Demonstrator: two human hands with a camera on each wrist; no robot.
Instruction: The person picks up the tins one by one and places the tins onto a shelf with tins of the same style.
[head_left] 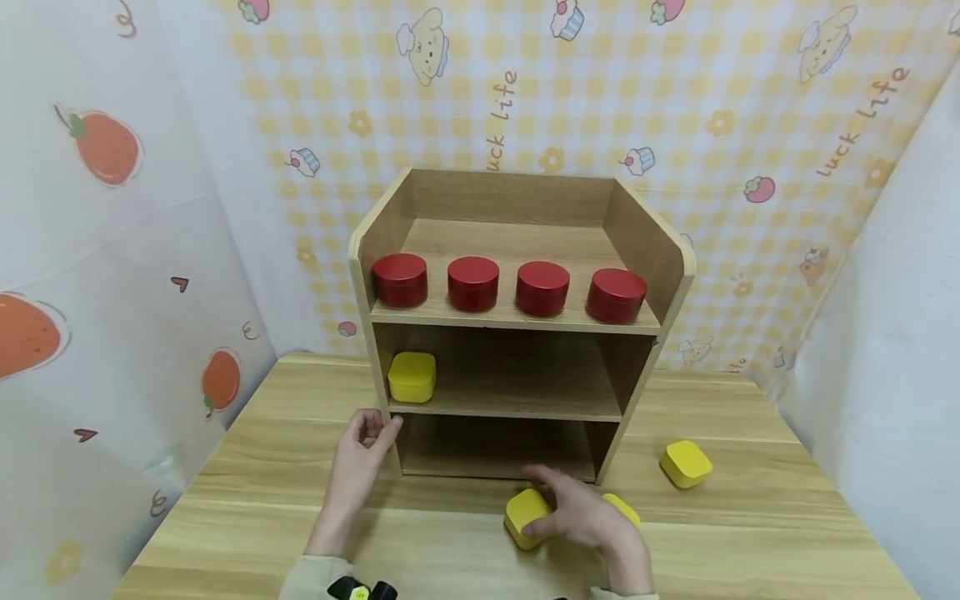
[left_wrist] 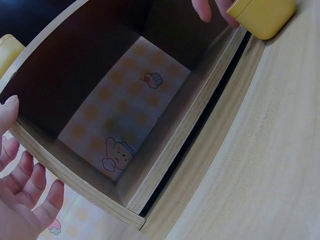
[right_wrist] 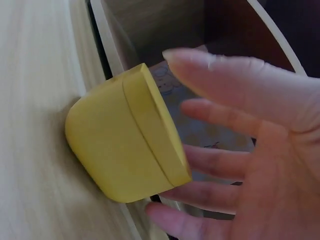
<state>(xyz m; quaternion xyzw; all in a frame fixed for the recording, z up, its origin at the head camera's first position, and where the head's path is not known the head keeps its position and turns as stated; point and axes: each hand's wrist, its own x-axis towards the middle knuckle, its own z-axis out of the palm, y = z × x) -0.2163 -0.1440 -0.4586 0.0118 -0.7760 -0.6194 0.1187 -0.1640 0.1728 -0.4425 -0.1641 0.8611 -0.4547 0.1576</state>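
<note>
A small wooden shelf unit (head_left: 495,319) stands on the table. My left hand (head_left: 362,454) holds its left side panel low down, thumb at the front edge and fingers along the outside, as the left wrist view shows. In front of the bottom opening, my right hand (head_left: 581,508) reaches around a yellow rounded-square box (right_wrist: 120,140). Its fingers are spread on the far side, while the thumb stands apart from the box. Another yellow box (head_left: 622,507) is partly hidden behind the right hand. A third yellow box (head_left: 412,377) sits at the left end of the middle shelf.
Several round red tins (head_left: 473,283) stand in a row along the front of the top shelf. One more yellow box (head_left: 686,463) lies on the table (head_left: 750,533) at the right. Patterned cloth (head_left: 517,100) hangs behind, with white cloth at both sides.
</note>
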